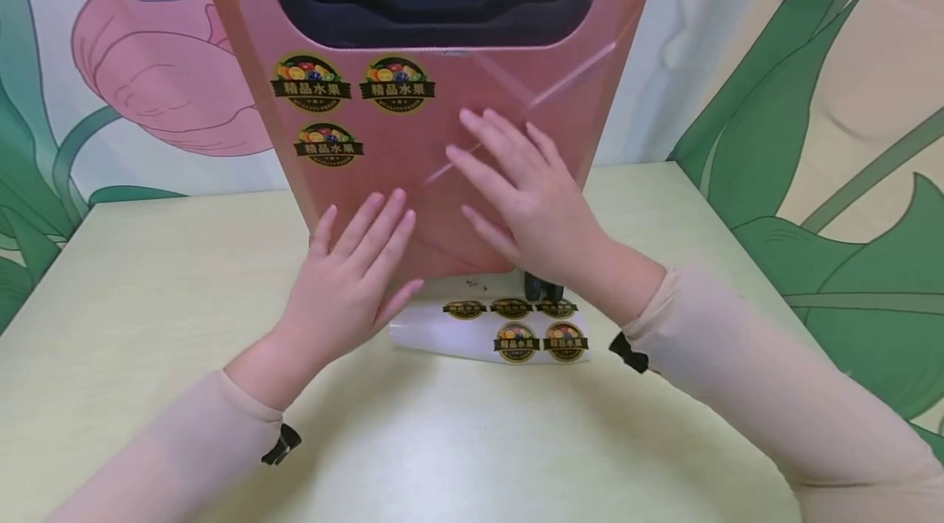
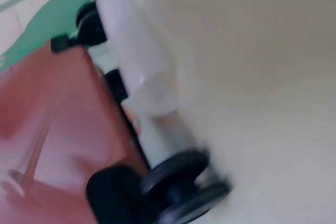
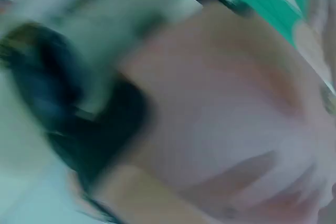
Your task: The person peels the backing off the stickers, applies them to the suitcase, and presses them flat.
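A pink hard-shell suitcase [image 1: 413, 146] stands upright on the table, its black recessed top panel [image 1: 442, 15] towards the upper edge. Three round fruit stickers [image 1: 329, 146] are on its upper left face. My left hand [image 1: 347, 285], fingers straight and spread, is at the lower left of that face. The right hand [image 1: 531, 195] has its fingers extended over the middle right of it. Neither hand holds anything. Below the suitcase lies a white sticker sheet [image 1: 450, 338] with several of the same stickers on its right part. In the left wrist view a black wheel [image 2: 178, 182] shows under the suitcase.
The pale table [image 1: 472, 441] reaches out on both sides of the suitcase. Behind it, a wall covering [image 1: 767, 97] is printed with large green leaves and a pink shape. A small black clip [image 1: 630, 352] is on the right sleeve. The right wrist view is blurred.
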Demonstrator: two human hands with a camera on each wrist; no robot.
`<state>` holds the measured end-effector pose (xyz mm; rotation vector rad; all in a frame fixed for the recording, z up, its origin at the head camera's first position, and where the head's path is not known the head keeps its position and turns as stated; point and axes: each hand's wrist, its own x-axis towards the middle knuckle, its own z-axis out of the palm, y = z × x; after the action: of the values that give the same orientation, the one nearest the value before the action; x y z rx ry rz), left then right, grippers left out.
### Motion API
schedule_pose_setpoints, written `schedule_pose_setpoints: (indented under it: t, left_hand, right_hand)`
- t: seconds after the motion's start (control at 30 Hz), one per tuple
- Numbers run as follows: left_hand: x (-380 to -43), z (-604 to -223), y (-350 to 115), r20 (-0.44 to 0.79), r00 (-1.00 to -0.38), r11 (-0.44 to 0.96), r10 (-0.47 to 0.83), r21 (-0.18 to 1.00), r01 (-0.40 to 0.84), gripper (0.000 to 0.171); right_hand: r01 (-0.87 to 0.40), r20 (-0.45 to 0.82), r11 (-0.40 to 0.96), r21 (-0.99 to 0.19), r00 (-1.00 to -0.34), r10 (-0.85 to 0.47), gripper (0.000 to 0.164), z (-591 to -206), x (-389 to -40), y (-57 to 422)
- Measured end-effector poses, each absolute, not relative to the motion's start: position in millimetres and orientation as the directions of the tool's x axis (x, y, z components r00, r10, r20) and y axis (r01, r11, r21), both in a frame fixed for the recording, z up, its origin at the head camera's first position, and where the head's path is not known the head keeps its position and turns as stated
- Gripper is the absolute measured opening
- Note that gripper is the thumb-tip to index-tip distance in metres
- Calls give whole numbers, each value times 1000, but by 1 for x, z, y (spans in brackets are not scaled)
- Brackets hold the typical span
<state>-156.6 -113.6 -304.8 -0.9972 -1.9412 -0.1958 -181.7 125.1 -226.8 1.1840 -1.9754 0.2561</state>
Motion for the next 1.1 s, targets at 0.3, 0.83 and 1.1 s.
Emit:
schedule_pose_setpoints:
  t: [0.3, 0.83, 1.1]
  left_hand:
    - [-139, -333, -108, 604, -325, 518, 727, -173, 838, 47]
    - [-141, -357, -95, 335, -696, 711, 635, 97, 696, 38]
    - [-139, -356, -94, 88, -865, 780, 494, 394, 486, 52]
  right_hand:
    - [-817, 357, 571, -82, -559, -748, 24, -303, -162, 152]
    - [-658, -78, 734, -168, -734, -675, 58, -358, -172, 131]
    - [-667, -23, 723, -182, -732, -681, 57, -357, -166, 129]
